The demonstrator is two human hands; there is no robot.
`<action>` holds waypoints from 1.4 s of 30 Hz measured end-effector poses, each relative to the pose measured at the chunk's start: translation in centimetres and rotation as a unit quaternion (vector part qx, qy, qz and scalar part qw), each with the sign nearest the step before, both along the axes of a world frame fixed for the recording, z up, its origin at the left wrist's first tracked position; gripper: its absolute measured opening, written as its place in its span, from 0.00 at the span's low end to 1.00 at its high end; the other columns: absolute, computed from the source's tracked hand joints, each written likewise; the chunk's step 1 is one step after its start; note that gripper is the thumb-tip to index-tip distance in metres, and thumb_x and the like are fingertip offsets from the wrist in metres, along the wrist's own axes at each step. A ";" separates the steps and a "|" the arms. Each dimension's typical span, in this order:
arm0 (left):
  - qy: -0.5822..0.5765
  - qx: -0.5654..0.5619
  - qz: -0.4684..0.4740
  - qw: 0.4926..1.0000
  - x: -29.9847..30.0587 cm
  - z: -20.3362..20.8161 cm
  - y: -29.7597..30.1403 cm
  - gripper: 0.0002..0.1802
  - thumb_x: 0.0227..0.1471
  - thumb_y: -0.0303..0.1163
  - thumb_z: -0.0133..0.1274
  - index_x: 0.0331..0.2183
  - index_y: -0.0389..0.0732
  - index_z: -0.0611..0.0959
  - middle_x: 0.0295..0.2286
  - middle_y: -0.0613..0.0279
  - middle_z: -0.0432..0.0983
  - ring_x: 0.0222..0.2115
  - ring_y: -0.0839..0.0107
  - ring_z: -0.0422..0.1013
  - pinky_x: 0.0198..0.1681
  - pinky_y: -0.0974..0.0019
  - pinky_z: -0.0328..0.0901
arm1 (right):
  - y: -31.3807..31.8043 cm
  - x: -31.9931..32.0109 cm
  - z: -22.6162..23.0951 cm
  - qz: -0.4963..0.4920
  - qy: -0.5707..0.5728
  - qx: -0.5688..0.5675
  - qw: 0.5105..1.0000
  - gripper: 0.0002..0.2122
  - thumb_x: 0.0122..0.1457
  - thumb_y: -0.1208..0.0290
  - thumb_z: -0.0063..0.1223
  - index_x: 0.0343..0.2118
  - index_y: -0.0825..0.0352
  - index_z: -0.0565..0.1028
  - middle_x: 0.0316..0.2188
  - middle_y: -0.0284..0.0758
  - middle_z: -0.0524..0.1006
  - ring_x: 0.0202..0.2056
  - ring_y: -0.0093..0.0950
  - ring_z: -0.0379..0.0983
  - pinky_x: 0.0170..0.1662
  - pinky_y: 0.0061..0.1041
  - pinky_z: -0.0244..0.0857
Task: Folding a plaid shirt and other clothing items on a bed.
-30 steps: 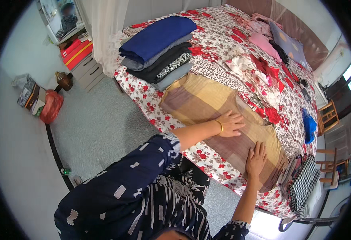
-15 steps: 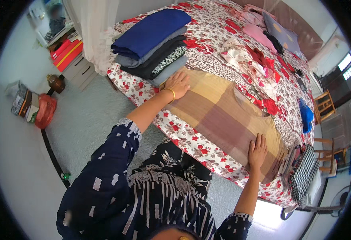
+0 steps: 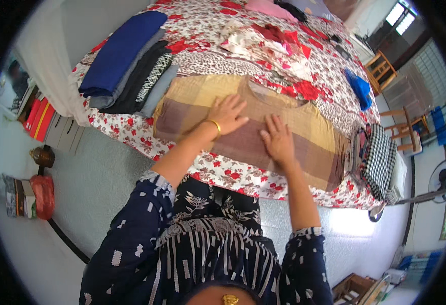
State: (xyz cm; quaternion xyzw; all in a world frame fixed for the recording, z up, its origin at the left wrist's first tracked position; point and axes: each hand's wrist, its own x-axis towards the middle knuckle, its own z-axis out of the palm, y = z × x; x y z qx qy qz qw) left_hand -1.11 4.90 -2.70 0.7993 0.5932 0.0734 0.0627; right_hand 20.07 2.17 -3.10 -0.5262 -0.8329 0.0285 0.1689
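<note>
A plaid top [image 3: 304,133] in yellow, tan and brown lies spread along the near edge of the bed, its neckline away from me. My left hand [image 3: 227,115], with a gold bangle at the wrist, rests flat on the cloth left of its middle, fingers apart. Just to the right, my right hand [image 3: 279,141] presses on the brown part with fingers stretched out. Neither hand grips anything. Beside the top's left end stands a stack of folded clothes [image 3: 124,53], with dark blue cloth uppermost and grey and black pieces under it.
Folded garments, including a black-and-white checked one [image 3: 378,161], lie at the bed's right corner. A crumpled floral garment [image 3: 269,48] lies farther back on the flowered bedspread [image 3: 202,58]. A blue cloth item [image 3: 359,89] is near the right edge. Wooden chairs [image 3: 380,71] stand beyond.
Both hands have come inward over the top, from its two ends toward its middle. My view has turned, so the bed sits differently in the picture.
</note>
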 end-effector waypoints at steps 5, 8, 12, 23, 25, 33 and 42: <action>-0.007 -0.015 0.072 0.997 -4.6 -0.1 1.6 0.34 0.49 0.55 0.34 0.55 0.49 0.57 0.56 0.61 0.43 0.58 0.65 0.38 0.57 0.49 0.35 | 1.5 10.9 -0.5 -0.152 -0.064 -0.031 0.986 0.24 0.57 0.52 0.31 0.54 0.59 0.58 0.56 0.37 0.54 0.58 0.34 0.46 0.57 0.38 0.39; -0.008 -0.006 0.121 0.993 -7.1 -0.9 2.3 0.34 0.49 0.54 0.35 0.55 0.49 0.57 0.56 0.62 0.44 0.58 0.65 0.39 0.57 0.48 0.35 | 2.0 17.0 -1.3 -0.197 -0.063 -0.040 0.978 0.24 0.57 0.52 0.30 0.54 0.59 0.57 0.56 0.37 0.53 0.58 0.34 0.45 0.57 0.38 0.40; -0.003 0.010 0.141 0.990 -9.9 -1.7 3.2 0.32 0.50 0.51 0.35 0.54 0.49 0.57 0.56 0.62 0.45 0.57 0.64 0.41 0.56 0.48 0.35 | 1.2 19.6 -1.1 -0.240 -0.060 -0.036 0.968 0.24 0.57 0.53 0.30 0.54 0.59 0.57 0.56 0.37 0.55 0.57 0.35 0.46 0.57 0.36 0.41; -0.105 0.179 -0.069 0.976 -12.3 -1.6 4.6 0.17 0.44 0.30 0.48 0.39 0.40 0.75 0.40 0.58 0.68 0.44 0.59 0.59 0.48 0.60 0.53 | 3.9 20.2 0.7 -0.077 -0.035 0.060 0.995 0.14 0.49 0.73 0.43 0.41 0.65 0.70 0.44 0.36 0.69 0.49 0.35 0.60 0.52 0.35 0.51; -0.131 0.179 -0.059 0.973 -12.5 -2.0 5.0 0.17 0.43 0.30 0.48 0.39 0.39 0.75 0.39 0.58 0.68 0.43 0.59 0.60 0.47 0.60 0.54 | 4.6 20.2 0.2 -0.091 0.004 0.046 0.995 0.14 0.48 0.75 0.43 0.41 0.65 0.70 0.43 0.35 0.70 0.48 0.35 0.61 0.51 0.35 0.52; -0.120 0.141 -0.082 0.979 -13.7 -2.1 5.6 0.18 0.47 0.32 0.45 0.43 0.39 0.72 0.43 0.55 0.66 0.46 0.59 0.59 0.50 0.61 0.52 | 5.5 20.8 -1.1 -0.124 -0.046 0.070 0.989 0.14 0.50 0.69 0.46 0.42 0.61 0.70 0.43 0.30 0.69 0.45 0.32 0.63 0.50 0.35 0.51; 0.031 0.064 0.072 0.995 -11.1 -0.9 2.9 0.25 0.51 0.41 0.39 0.50 0.43 0.64 0.53 0.56 0.53 0.55 0.60 0.47 0.55 0.50 0.42 | -0.3 22.0 -1.0 -0.220 0.018 0.118 0.968 0.21 0.54 0.67 0.41 0.50 0.71 0.59 0.50 0.49 0.59 0.53 0.45 0.52 0.54 0.37 0.46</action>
